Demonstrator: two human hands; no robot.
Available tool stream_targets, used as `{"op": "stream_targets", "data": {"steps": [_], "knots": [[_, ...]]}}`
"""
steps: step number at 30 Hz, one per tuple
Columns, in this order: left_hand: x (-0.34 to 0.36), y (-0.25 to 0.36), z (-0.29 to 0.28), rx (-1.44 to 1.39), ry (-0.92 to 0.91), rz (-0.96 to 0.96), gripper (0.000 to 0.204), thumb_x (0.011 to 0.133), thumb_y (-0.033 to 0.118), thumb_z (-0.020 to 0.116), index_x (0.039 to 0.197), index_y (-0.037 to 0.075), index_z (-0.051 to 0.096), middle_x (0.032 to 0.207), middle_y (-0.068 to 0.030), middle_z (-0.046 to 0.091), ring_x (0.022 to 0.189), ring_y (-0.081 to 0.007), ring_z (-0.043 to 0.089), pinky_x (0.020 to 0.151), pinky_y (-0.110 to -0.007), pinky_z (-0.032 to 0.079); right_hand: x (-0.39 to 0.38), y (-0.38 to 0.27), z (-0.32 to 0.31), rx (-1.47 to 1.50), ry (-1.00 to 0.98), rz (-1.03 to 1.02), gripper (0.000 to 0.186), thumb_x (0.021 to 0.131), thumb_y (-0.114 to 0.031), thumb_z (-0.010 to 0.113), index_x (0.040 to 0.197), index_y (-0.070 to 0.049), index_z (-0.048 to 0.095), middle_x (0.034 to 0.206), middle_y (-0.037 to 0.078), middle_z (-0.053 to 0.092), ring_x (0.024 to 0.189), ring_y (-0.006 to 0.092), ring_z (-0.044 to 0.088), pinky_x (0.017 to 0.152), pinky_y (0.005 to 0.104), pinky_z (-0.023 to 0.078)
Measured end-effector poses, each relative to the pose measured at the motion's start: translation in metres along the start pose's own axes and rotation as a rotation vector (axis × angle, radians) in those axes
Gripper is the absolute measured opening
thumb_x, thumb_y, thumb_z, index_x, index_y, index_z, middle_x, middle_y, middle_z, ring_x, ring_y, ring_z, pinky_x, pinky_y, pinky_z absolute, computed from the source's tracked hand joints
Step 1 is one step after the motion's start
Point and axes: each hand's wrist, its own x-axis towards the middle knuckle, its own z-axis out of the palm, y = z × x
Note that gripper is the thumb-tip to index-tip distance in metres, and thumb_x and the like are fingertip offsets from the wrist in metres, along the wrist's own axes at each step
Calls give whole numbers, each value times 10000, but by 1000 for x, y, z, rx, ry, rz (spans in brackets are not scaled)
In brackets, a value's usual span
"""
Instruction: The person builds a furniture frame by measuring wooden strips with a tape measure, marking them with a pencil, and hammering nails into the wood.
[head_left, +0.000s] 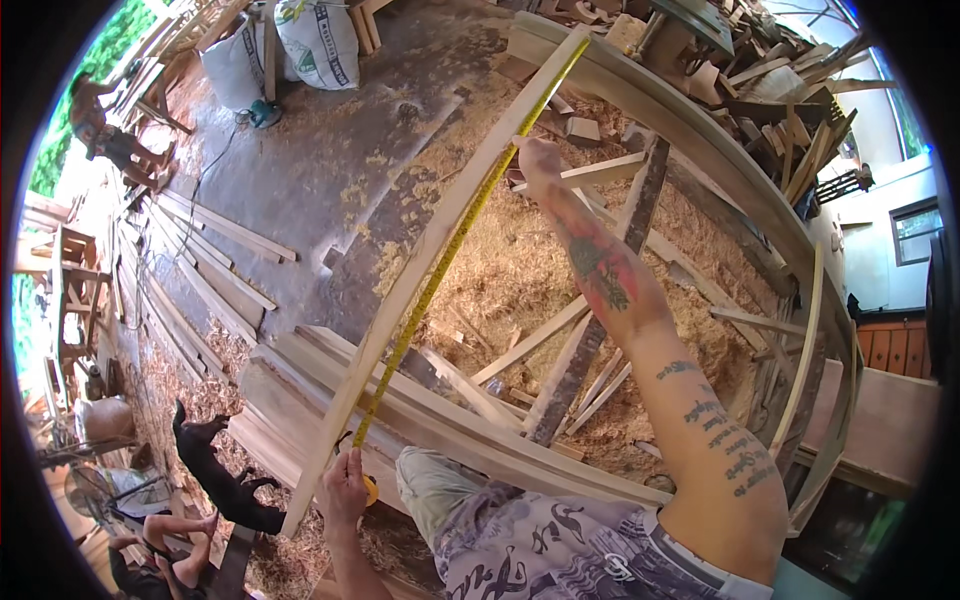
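A long pale wooden board (430, 260) slants from near my body to the far upper middle. Along its right edge runs the yellow tape measure blade (440, 276), drawn out almost to the board's far end. At the near end my left hand (345, 487) is closed on the tape measure, whose yellow case (371, 490) shows partly beside the fingers. My right arm reaches far forward. There my right hand (540, 158) is closed against the blade and board edge; whatever its fingers hold is hidden.
Thick planks (440, 410) lie under the board's near part, and a heavy beam (690, 120) borders the right. Between them are shavings (520, 250) and loose sticks. A black dog (225, 470) is at lower left. Other people (115, 140) sit at the left. Sacks (318, 45) stand behind.
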Motion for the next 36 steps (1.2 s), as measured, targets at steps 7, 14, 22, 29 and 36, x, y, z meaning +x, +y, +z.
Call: {"op": "stream_targets", "data": {"steps": [7, 14, 22, 29, 36], "knots": [[0, 2, 3, -10, 11, 53, 346, 1007, 273, 565, 756, 38, 600, 608, -178, 576, 578, -376, 594, 545, -474, 420, 9, 7, -3, -17, 47, -58, 263, 908, -213, 610, 826, 28, 677, 752, 114, 663, 594, 206, 658, 496, 336, 558], [5, 4, 4, 51, -4, 24, 343, 1000, 270, 577, 751, 34, 598, 611, -179, 577, 583, -374, 595, 544, -469, 421, 19, 14, -1, -10, 40, -12, 248, 915, -198, 596, 845, 25, 679, 773, 123, 678, 606, 217, 664, 508, 357, 561], [4, -1, 8, 59, 24, 59, 343, 1003, 271, 576, 768, 24, 618, 629, -192, 587, 592, -384, 597, 539, -477, 412, 18, 16, -2, -59, -50, 44, 180, 952, -198, 589, 969, -36, 663, 843, 76, 714, 704, 187, 685, 600, 347, 559], [8, 7, 11, 19, 37, 83, 357, 1015, 274, 554, 784, 8, 605, 640, -214, 576, 594, -404, 585, 543, -481, 403, 15, 8, -13, -38, -33, 45, 194, 959, -201, 588, 959, -24, 669, 844, 85, 713, 721, 186, 692, 594, 342, 561], [9, -7, 13, 102, 56, 130, 260, 989, 230, 568, 808, 53, 628, 707, -182, 622, 672, -394, 611, 586, -479, 447, 28, 4, 1, -234, 26, -29, 229, 929, -223, 619, 939, 0, 673, 803, 104, 697, 672, 192, 671, 572, 346, 552]]}}
